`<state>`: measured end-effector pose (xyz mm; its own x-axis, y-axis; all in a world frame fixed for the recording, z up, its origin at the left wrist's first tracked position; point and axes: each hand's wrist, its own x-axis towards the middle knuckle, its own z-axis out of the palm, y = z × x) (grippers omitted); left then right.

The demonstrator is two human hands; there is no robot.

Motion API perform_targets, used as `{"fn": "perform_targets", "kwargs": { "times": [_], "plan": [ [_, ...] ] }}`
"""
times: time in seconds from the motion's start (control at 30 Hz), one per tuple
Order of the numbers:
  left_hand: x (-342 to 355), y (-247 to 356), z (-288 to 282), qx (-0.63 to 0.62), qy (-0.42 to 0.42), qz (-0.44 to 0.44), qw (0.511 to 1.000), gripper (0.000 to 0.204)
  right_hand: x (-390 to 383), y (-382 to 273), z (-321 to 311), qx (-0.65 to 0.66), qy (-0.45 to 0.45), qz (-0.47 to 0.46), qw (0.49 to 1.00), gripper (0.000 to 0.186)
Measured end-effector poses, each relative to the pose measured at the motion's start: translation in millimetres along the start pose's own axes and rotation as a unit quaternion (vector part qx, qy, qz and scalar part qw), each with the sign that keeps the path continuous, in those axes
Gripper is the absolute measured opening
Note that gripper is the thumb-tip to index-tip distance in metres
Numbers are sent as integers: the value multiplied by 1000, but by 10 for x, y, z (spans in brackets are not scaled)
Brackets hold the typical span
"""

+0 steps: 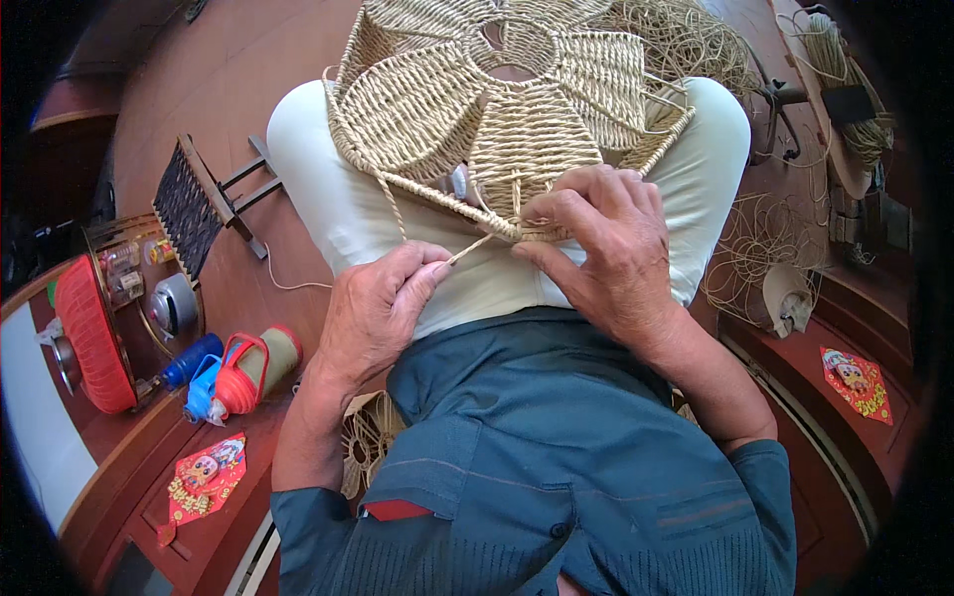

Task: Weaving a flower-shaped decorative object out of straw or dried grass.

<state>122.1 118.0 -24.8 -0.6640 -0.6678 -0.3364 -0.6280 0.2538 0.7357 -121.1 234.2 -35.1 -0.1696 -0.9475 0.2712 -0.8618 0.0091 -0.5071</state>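
Across my thighs rests a flower-shaped woven straw piece [532, 134], its petals set round a ring-shaped centre and its outer edge wrapped in cord. Just outside the near corner of the rim, my left hand [383, 298] is closed, pinching a twisted straw cord [471, 248] between thumb and forefinger. That cord runs taut to the corner. My right hand [616, 238] has thumb and forefinger closed about the wrapped rim at the same corner, its other fingers curled over the near petal. Another cord end [391, 207] hangs from the rim's left side.
Loose straw cord [686, 45] lies heaped behind the piece, with more tangled cord [760, 253] at right. On the left stand a small folding stool [189, 204], a red mesh cover [91, 333] and a red-topped flask [260, 366]. A cord bundle [840, 84] hangs far right.
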Motion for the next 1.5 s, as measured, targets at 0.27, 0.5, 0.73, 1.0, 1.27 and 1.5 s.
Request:
{"fn": "perform_targets", "kwargs": {
  "times": [0.27,0.5,0.73,1.0,1.27,1.5],
  "plan": [
    [-48,-55,-50,43,-1,76,996,15,36,20,162,25,-19,-37,999,28],
    [-104,-12,-98,-5,-14,66,998,13,-8,68,189,64,10,-16,998,28],
    [-142,58,-160,-4,-26,61,998,13,-70,111,186,42,-18,-37,998,28],
    [-140,154,-227,-1,-40,59,997,13,-100,239,169,151,35,-9,988,53],
    [-171,191,-230,15,-51,45,998,14,-114,204,170,122,18,-10,992,60],
    [-236,158,-182,-42,-97,24,994,14,-190,279,190,130,15,5,991,64]
  ]
}}
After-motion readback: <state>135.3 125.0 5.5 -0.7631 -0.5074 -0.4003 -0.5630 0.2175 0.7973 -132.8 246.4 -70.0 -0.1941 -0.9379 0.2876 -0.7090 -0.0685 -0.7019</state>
